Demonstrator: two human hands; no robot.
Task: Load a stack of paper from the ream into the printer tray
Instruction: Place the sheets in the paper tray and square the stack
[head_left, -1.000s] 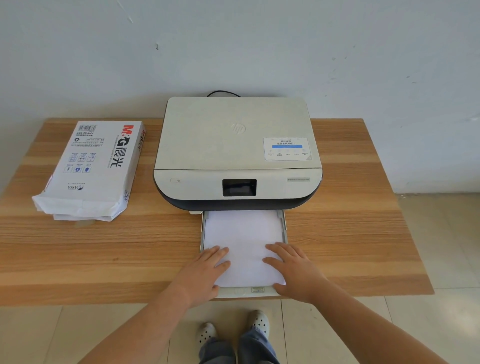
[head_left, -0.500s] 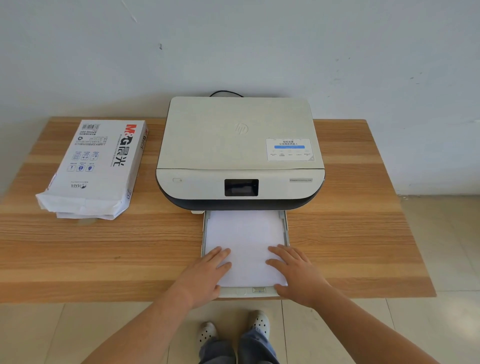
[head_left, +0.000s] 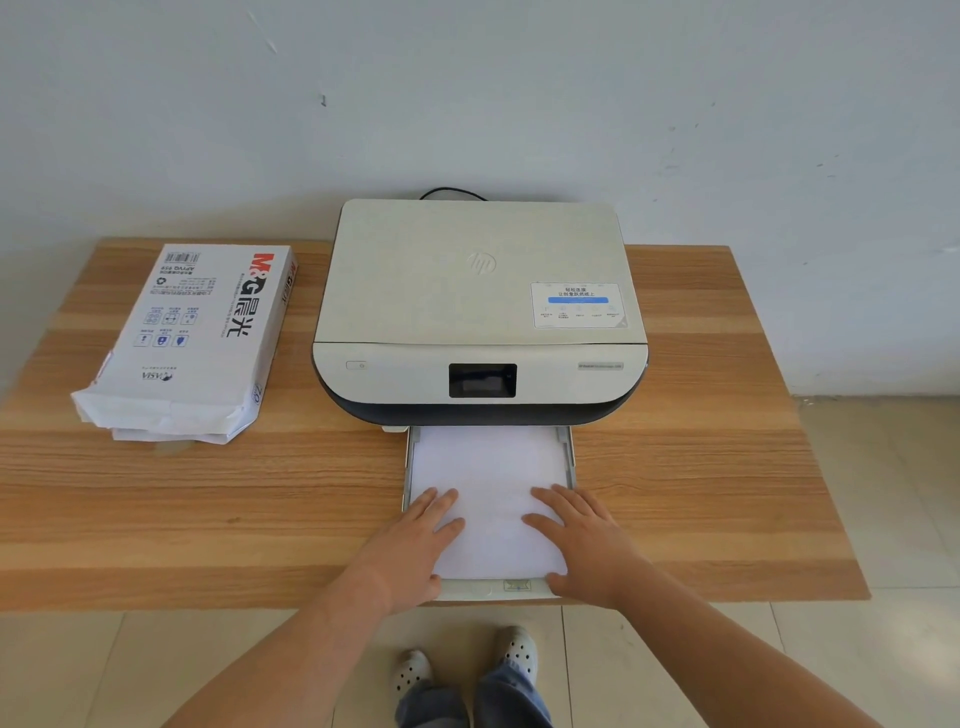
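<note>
A white printer (head_left: 478, 306) stands at the back middle of the wooden table (head_left: 701, 493). Its paper tray (head_left: 572, 457) is pulled out toward me, and a white stack of paper (head_left: 491, 488) lies flat in it. My left hand (head_left: 410, 551) rests palm down on the stack's near left corner. My right hand (head_left: 584, 543) rests palm down on the near right corner. Both hands have their fingers spread and grip nothing. The opened paper ream (head_left: 192, 338) lies on the table to the left of the printer, torn end toward me.
A black cable (head_left: 452, 192) runs out behind the printer along the white wall. The table's front edge is just under my wrists. Below it I see the tiled floor (head_left: 831, 665) and my feet in white clogs (head_left: 514, 654).
Both hands have stayed flat on the paper. The tray with the paper sits slightly further under the printer than one second ago.
</note>
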